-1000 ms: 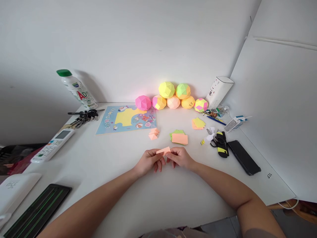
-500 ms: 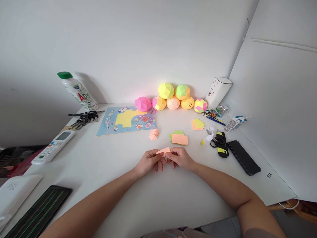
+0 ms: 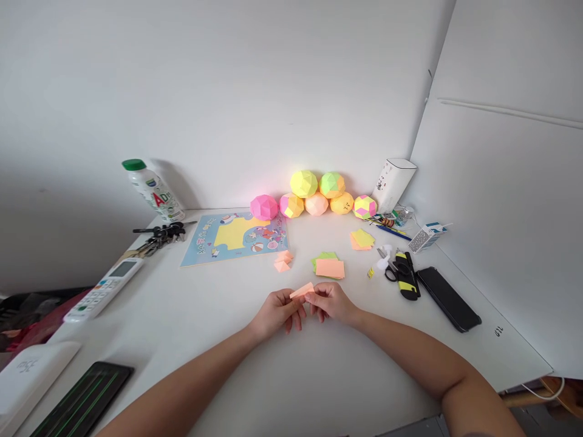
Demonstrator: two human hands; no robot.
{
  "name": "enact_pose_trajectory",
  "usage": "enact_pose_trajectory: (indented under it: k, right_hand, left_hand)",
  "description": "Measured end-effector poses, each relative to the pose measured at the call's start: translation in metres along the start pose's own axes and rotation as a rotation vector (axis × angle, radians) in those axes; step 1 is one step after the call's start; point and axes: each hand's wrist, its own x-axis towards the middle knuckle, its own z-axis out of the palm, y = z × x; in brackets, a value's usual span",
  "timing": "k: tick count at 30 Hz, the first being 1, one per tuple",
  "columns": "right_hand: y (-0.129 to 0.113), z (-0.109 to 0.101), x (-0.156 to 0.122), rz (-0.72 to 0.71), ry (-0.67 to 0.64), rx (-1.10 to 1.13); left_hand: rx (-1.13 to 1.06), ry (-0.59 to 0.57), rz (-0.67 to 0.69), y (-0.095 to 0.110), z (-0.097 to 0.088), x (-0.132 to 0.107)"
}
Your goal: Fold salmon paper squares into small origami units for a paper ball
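Note:
A narrow peach paper strip (image 3: pixel 302 291), apparently folded, is held between both hands above the table. My left hand (image 3: pixel 279 311) pinches its left end between thumb and fingers. At its right end, my right hand (image 3: pixel 331 302) grips it in the same way, the thumb lying on the paper. Just beyond the hands lies a stack of peach and green paper slips (image 3: pixel 330 268). Small folded peach paper pieces (image 3: pixel 283 261) sit to the left of that stack. Further right are yellow and peach slips (image 3: pixel 362 238).
Several faceted paper balls (image 3: pixel 303 184) are piled against the wall. Left stand a bottle (image 3: pixel 155 191), keys (image 3: pixel 164 235), a remote control (image 3: pixel 104 290) and a blue picture sheet (image 3: pixel 204 249). On the right lie scissors (image 3: pixel 401 267), a yellow-black cutter (image 3: pixel 407 285), a black phone (image 3: pixel 449 298) and a small carton (image 3: pixel 427 237).
The view has tilted up a little, so everything sits lower in the picture. Both hands keep hold of the peach paper strip, which is now turned slightly more upright.

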Motion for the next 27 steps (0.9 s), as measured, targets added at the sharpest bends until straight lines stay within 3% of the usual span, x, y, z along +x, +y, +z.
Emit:
enact_pose_trajectory:
  k: [27]
  right_hand:
    - [-0.0044,-0.0018,-0.0032,0.017,-0.038,0.021]
  left_hand:
    - [0.023,0.004,0.015,-0.0054,0.0028,-0.0028]
